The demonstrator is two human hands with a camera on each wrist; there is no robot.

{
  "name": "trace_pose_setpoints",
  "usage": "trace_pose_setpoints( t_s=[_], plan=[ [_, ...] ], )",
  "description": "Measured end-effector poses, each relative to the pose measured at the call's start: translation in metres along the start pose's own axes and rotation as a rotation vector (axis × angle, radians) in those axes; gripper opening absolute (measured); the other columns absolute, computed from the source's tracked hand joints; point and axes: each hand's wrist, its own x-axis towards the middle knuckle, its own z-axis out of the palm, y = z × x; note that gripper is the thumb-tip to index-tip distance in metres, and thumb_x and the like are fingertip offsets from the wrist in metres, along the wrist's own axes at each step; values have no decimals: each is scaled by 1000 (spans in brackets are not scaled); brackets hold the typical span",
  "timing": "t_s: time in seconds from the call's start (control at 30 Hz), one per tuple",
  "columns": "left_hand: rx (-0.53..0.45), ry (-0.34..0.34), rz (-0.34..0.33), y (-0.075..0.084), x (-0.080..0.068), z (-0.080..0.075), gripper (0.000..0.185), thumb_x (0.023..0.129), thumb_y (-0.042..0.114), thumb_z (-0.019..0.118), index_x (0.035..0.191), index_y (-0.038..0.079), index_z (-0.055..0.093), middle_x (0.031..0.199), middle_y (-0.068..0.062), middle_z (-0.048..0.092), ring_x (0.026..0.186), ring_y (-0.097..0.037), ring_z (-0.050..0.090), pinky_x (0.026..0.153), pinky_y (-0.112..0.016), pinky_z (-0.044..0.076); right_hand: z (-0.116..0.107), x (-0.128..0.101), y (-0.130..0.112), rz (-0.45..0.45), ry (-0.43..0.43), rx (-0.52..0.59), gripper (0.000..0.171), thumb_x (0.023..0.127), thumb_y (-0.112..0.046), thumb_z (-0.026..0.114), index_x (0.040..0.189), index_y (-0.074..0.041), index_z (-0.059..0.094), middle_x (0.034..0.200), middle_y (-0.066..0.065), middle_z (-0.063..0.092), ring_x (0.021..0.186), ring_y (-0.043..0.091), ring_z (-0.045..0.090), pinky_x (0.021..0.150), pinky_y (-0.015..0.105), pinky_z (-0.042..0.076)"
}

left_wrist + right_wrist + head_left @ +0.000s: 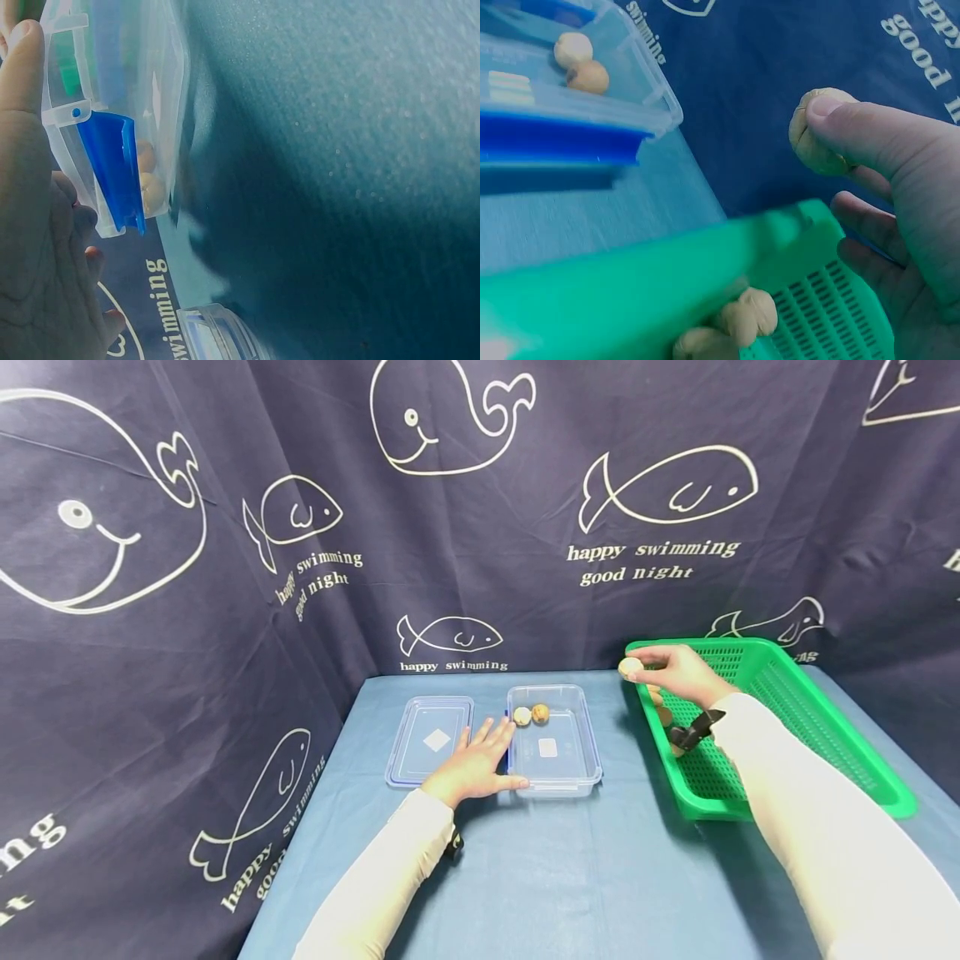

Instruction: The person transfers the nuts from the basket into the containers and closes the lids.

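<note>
Between thumb and fingers, my right hand pinches a round, tan, creased piece over the left rim of a green basket; its exact kind is unclear. Several similar tan pieces lie along the basket's left inner side, partly hidden by the hand and wrist in the head view. My left hand, fingers spread and straight, is at the left side of a clear plastic container. Two round tan pieces sit together in that container's far left corner.
A clear lid with a blue seal lies flat left of the container, partly behind the left fingers. Blue cloth covers the table. A dark printed curtain stands behind and on both sides. Blue latches hang from the container.
</note>
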Motion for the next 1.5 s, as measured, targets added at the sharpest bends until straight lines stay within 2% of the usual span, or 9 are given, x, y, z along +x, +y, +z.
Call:
trace_pose_setpoints(
  t_s=[0.07, 0.2, 0.33, 0.43, 0.57, 0.73, 1.03, 1.27, 1.5],
  plan=[
    [-2, 2, 0, 0, 0, 0, 106, 88, 76, 53, 164, 14, 12, 170, -2, 10, 156, -29, 7, 121, -62, 7, 4, 3, -4, -20, 1, -7, 54, 94, -36, 74, 138, -7, 63, 130, 22, 66, 118, 36, 64, 91, 35, 50],
    [-10, 5, 1, 0, -1, -1, 106, 88, 76, 54, 164, 13, 13, 170, -4, 11, 156, -31, 9, 121, -62, 7, 12, 8, -12, -36, 2, 15, 53, 93, -34, 75, 137, -7, 64, 129, 20, 67, 116, 34, 65, 86, 25, 50],
    [-11, -1, -1, 1, -1, -1, 107, 88, 76, 54, 164, 13, 13, 170, -4, 10, 156, -30, 7, 121, -62, 7, 21, 12, -20, -26, -12, 57, 53, 93, -33, 75, 138, -7, 63, 129, 19, 67, 119, 31, 63, 85, 19, 47],
    [-16, -3, -4, 1, -1, -1, 107, 88, 76, 54, 164, 13, 13, 170, -3, 10, 156, -28, 6, 121, -62, 6, 28, 14, -26, -31, -27, 92, 52, 95, -28, 73, 139, -4, 61, 130, 21, 66, 121, 32, 61, 87, 19, 47],
    [-22, 0, -3, 1, -1, -2, 106, 88, 75, 54, 164, 13, 13, 170, -4, 11, 156, -29, 7, 121, -62, 7, 37, 17, -33, -33, -36, 126, 49, 98, -20, 69, 141, 2, 57, 132, 26, 63, 123, 36, 60, 89, 22, 48],
    [-24, 2, 6, 1, 0, -1, 105, 89, 74, 55, 164, 12, 14, 170, -5, 12, 156, -32, 10, 121, -63, 8, 51, 21, -38, -10, -24, 152, 48, 100, -14, 65, 142, 5, 53, 135, 27, 61, 123, 37, 59, 94, 33, 51],
    [-17, 10, 7, 0, 0, 0, 105, 89, 73, 55, 164, 12, 14, 170, -4, 10, 156, -32, 9, 121, -63, 7, 77, 27, -52, 40, 16, 215, 47, 101, -11, 63, 143, 6, 51, 141, 27, 55, 128, 41, 55, 105, 52, 45],
    [-11, 37, 26, -1, 1, 1, 106, 88, 73, 57, 163, 10, 17, 170, -7, 13, 155, -34, 12, 120, -65, 11, 92, 28, -61, 65, 61, 204, 44, 100, -8, 61, 141, 7, 53, 144, 27, 53, 131, 43, 52, 107, 53, 43],
    [-12, 26, 21, -2, 0, 1, 106, 89, 75, 54, 163, 11, 14, 170, -5, 10, 156, -31, 8, 120, -64, 9, 109, 27, -64, 133, 131, 214, 45, 100, -8, 62, 141, 8, 53, 142, 28, 55, 128, 42, 55, 105, 52, 45]
  ],
)
